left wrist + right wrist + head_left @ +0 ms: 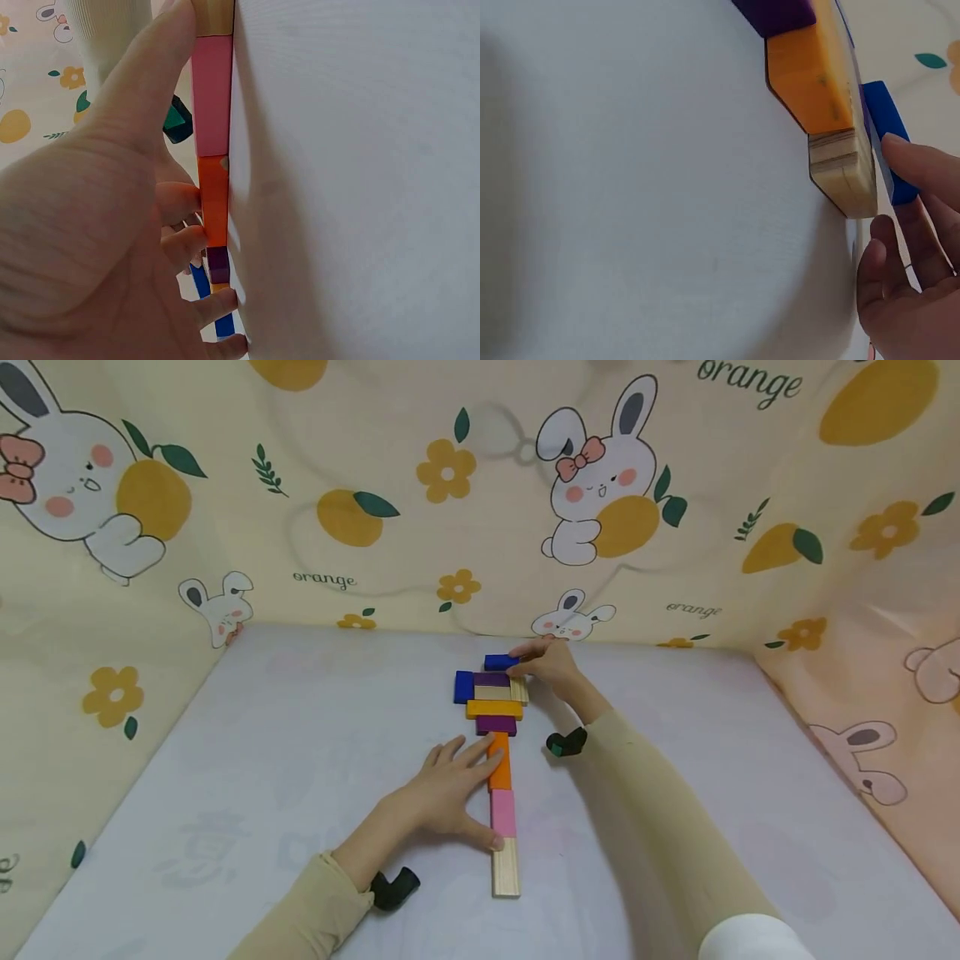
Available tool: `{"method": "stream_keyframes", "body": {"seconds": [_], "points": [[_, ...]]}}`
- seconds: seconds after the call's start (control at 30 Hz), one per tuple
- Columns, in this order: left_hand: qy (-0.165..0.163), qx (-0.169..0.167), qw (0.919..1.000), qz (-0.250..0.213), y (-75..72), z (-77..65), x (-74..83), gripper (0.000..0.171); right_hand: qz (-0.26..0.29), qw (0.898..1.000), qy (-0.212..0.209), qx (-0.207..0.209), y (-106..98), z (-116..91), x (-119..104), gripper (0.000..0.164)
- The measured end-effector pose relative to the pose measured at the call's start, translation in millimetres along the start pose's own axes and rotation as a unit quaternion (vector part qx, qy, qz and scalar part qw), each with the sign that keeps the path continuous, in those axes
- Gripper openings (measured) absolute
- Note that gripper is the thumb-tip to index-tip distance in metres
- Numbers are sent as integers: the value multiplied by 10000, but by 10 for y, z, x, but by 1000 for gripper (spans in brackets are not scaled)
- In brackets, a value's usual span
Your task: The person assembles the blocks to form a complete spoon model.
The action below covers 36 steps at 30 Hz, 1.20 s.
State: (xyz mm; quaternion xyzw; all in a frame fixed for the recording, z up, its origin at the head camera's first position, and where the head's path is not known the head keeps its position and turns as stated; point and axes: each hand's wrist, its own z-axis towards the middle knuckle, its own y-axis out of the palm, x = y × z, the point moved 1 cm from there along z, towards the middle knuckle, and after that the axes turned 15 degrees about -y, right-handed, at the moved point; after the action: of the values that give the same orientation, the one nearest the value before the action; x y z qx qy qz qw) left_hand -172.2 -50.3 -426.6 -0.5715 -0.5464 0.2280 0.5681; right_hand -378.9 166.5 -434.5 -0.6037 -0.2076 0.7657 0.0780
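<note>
Coloured wooden blocks lie in a long figure on the white table. My right hand (551,668) pinches a blue block (891,127) by its right end, just beyond the figure's far end. Over there a second blue block (464,687), a purple block (491,679) and natural-wood blocks (519,693) form a squarish group above a yellow block (494,710). A narrow column runs toward me: purple block (496,725), orange block (501,772), pink block (503,814), natural-wood block (506,872). With fingers spread, my left hand (442,797) touches the orange block, its thumb by the pink-to-wood joint.
White table surface (300,735) extends on both sides of the blocks. A cloth (450,543) printed with rabbits and oranges hangs behind and at the sides. Small dark devices sit near each wrist, one by the left sleeve (315,902), the other by the right sleeve (645,793).
</note>
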Motion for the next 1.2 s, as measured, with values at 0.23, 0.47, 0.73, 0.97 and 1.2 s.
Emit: {"method": "stream_keyframes", "body": {"seconds": [0.23,0.47,0.73,0.97,1.2], "points": [[-74,-7,10000,36,18,18,-1,114,-436,9988,-43,-225,40,31,13,22],[-52,-22,10000,15,4,8,4,114,-604,9977,-98,-306,77,41,17,15],[-59,-12,10000,-22,26,17,0,114,-600,9975,-151,-339,106,29,29,14],[-65,-6,10000,15,24,19,7,115,-513,9977,-97,-438,95,21,16,14],[-48,5,10000,12,20,18,3,114,-429,9972,-189,-589,84,29,21,14]]}}
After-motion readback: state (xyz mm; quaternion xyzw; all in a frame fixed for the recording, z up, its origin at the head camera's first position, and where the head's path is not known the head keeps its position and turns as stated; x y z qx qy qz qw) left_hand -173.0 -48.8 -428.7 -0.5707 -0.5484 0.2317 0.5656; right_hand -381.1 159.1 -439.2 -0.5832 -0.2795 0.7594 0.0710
